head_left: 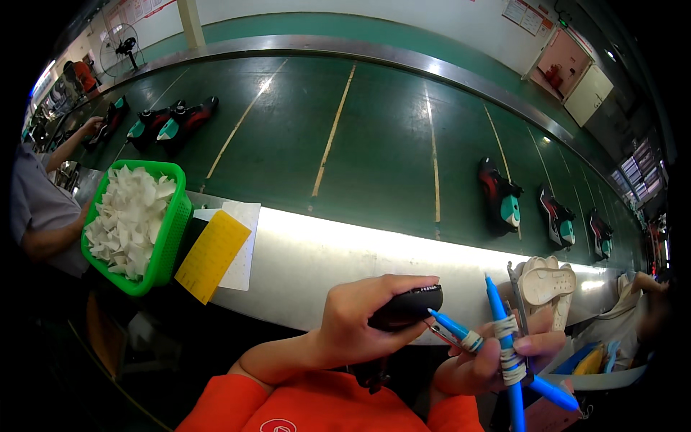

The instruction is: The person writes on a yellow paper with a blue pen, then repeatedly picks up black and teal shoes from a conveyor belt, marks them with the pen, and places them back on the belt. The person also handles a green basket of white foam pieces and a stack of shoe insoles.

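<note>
My left hand (356, 309) is closed round a dark shoe (407, 309), held in front of my chest with its black rounded end facing right. In my right hand (497, 363) are two blue marker pens, crossed and wrapped with pale rubber bands. The tip of the slanting marker pen (450, 326) is at the shoe's edge; whether it touches, I cannot tell. The other marker pen (497, 297) points upward, away from the shoe. Much of the shoe is hidden by my left hand.
A green conveyor belt (374, 144) carries black-and-red shoes (500, 198) with teal parts. On the metal ledge (302, 252) lie a yellow card (212, 257) and beige soles (547, 284). A green basket (176, 223) of white scraps stands left. Co-workers sit at both sides.
</note>
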`<state>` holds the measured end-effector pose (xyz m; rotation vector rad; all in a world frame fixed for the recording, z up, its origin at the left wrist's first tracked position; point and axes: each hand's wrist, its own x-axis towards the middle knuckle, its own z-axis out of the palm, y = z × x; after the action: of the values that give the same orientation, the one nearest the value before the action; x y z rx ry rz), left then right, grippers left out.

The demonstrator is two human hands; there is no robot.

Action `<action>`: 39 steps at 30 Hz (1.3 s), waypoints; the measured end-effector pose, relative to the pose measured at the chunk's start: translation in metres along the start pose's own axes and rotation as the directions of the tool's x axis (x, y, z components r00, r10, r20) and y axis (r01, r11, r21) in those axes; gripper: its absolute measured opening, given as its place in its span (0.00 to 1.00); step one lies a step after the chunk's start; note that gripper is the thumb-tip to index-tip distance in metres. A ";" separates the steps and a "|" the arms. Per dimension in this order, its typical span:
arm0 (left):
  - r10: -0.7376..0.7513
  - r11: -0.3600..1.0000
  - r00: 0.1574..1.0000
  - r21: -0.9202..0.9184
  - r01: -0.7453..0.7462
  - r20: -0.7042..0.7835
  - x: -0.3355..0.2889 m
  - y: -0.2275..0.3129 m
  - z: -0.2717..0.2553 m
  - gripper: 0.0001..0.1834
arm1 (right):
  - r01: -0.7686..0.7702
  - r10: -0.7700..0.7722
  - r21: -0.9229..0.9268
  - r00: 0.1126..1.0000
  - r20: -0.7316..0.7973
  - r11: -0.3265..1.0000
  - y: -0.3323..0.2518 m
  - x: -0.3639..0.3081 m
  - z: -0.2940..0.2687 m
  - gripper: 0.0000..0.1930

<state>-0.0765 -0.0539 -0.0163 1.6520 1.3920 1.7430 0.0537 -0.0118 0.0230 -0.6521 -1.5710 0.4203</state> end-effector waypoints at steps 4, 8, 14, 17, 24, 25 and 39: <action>0.047 0.999 0.999 0.019 -0.047 -0.011 0.002 0.002 0.001 0.23 | 0.003 0.002 0.015 0.940 -0.340 1.000 0.016 0.003 -0.011 0.18; -0.034 0.998 0.992 0.041 0.039 -0.123 0.011 -0.018 -0.008 0.22 | -0.247 0.298 0.242 0.932 -0.206 0.938 0.028 -0.006 -0.025 0.20; -0.269 0.878 0.940 0.349 0.328 -0.208 0.033 -0.163 -0.037 0.29 | -0.610 0.563 0.605 0.770 0.300 0.512 0.085 -0.056 -0.054 0.20; -0.444 0.715 0.889 0.552 0.430 -0.117 0.009 -0.196 -0.031 0.34 | -0.679 0.582 0.560 0.719 0.379 0.475 0.093 -0.068 -0.058 0.20; -0.225 0.933 0.938 0.219 0.285 -0.263 -0.028 -0.137 -0.011 0.40 | -0.725 0.591 0.551 0.674 0.443 0.413 0.087 -0.062 -0.068 0.19; -0.174 0.965 0.950 0.147 0.217 -0.259 -0.045 -0.116 -0.008 0.41 | -0.729 0.591 0.565 0.666 0.455 0.387 0.086 -0.062 -0.072 0.19; 0.683 0.413 0.539 0.348 -0.842 0.493 -0.139 -0.139 -0.017 0.27 | -0.761 0.532 0.572 0.636 0.559 0.307 0.063 -0.045 -0.067 0.18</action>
<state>-0.1064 -0.1097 -0.2035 3.1546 1.0820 1.3853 0.1302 0.0005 -0.0438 -0.5138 -1.0814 1.8136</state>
